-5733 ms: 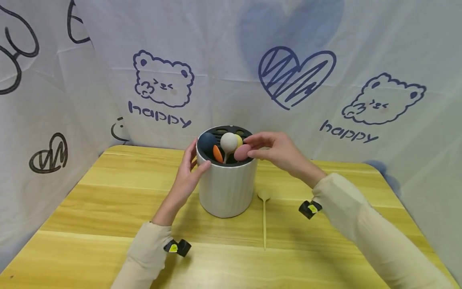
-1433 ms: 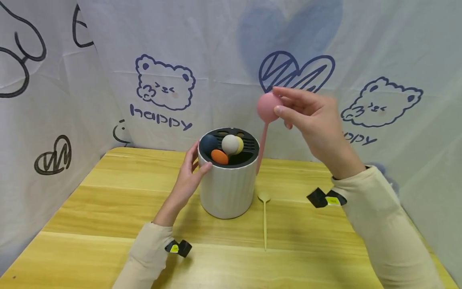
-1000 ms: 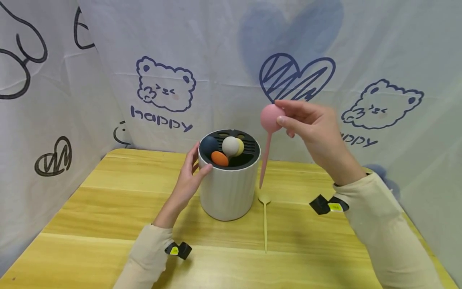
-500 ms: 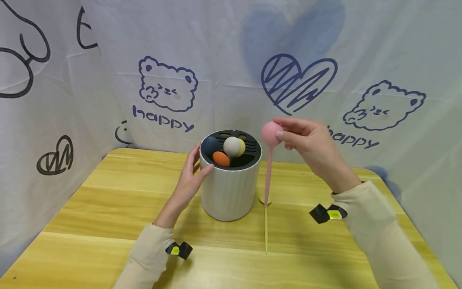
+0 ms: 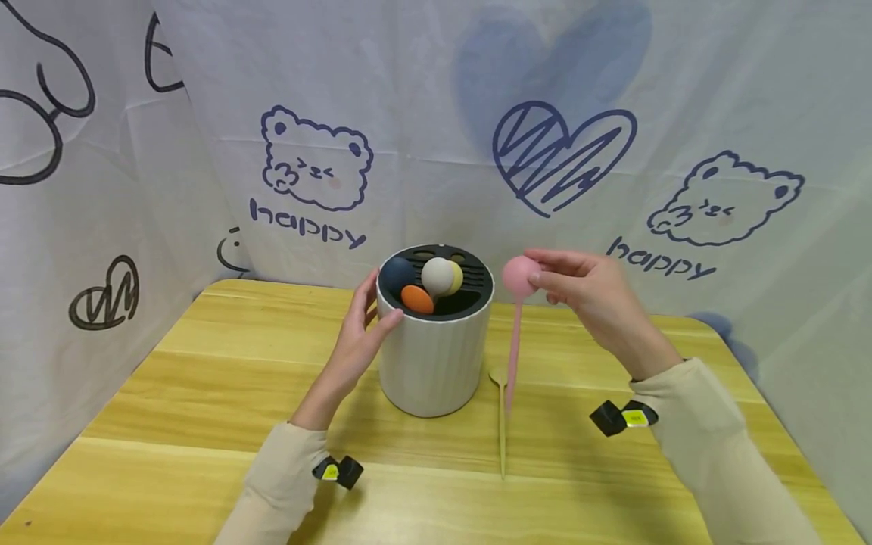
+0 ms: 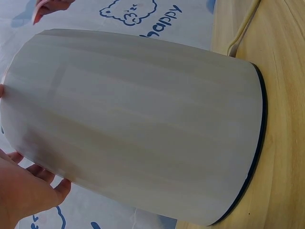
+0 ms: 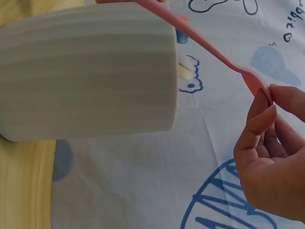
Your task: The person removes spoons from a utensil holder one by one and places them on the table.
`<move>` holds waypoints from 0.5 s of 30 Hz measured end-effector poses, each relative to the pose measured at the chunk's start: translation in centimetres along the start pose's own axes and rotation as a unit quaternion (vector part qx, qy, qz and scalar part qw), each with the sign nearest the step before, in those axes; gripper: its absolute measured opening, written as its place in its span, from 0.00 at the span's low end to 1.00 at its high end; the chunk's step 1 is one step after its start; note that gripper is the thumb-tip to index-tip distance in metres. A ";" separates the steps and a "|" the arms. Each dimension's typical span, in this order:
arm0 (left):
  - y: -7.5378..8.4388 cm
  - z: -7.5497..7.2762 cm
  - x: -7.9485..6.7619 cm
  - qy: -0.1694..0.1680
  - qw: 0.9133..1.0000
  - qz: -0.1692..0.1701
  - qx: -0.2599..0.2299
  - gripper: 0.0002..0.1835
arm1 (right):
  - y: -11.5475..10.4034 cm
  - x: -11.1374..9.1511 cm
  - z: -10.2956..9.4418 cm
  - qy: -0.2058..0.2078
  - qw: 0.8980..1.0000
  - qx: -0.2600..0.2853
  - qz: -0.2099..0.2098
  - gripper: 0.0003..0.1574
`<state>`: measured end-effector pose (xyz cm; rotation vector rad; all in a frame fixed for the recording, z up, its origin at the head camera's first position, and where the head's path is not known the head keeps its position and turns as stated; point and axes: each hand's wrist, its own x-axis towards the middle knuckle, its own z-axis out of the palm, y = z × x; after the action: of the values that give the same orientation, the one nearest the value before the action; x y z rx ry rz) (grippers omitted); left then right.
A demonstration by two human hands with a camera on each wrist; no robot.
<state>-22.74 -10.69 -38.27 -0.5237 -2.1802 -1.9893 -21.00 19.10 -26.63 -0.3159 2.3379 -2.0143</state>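
Pinching pink spoon [image 5: 521,276], right hand [image 5: 593,295], yellow spoon [image 5: 457,278] (part-hidden) behind white spoon [image 5: 437,275].

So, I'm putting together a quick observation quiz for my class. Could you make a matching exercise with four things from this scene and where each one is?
1. Pink spoon
2. Orange spoon
3. White container
4. Left hand

a. Standing upright on the table
b. Touching the container's left side
c. Pinched in the right hand
d. Inside the container, its head showing at the top

Right pairs: 1-c, 2-d, 3-a, 4-b
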 end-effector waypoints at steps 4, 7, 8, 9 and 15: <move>-0.1 0.0 0.1 0.000 1.000 0.001 0.001 0.40 | 1.3 0.0 -0.2 0.000 1.000 -0.010 0.021 0.29; -0.1 0.0 0.0 0.000 1.000 0.001 0.001 0.40 | 2.3 0.0 -0.2 0.005 0.999 -0.013 0.036 0.30; -0.1 0.0 0.0 0.000 1.000 0.002 0.000 0.40 | 2.6 0.1 -0.3 0.006 0.999 -0.012 0.040 0.30; -0.1 0.0 0.0 0.000 1.000 0.002 0.000 0.40 | 3.0 0.1 -0.3 0.008 0.999 -0.011 0.044 0.30; -0.3 0.0 0.1 0.001 1.000 0.009 -0.002 0.40 | 5.3 0.1 -0.7 0.013 0.997 -0.005 0.079 0.31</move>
<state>-22.95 -10.66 -38.54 -0.5398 -2.1627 -1.9844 -21.83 20.44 -31.68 -0.1029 2.3069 -1.9467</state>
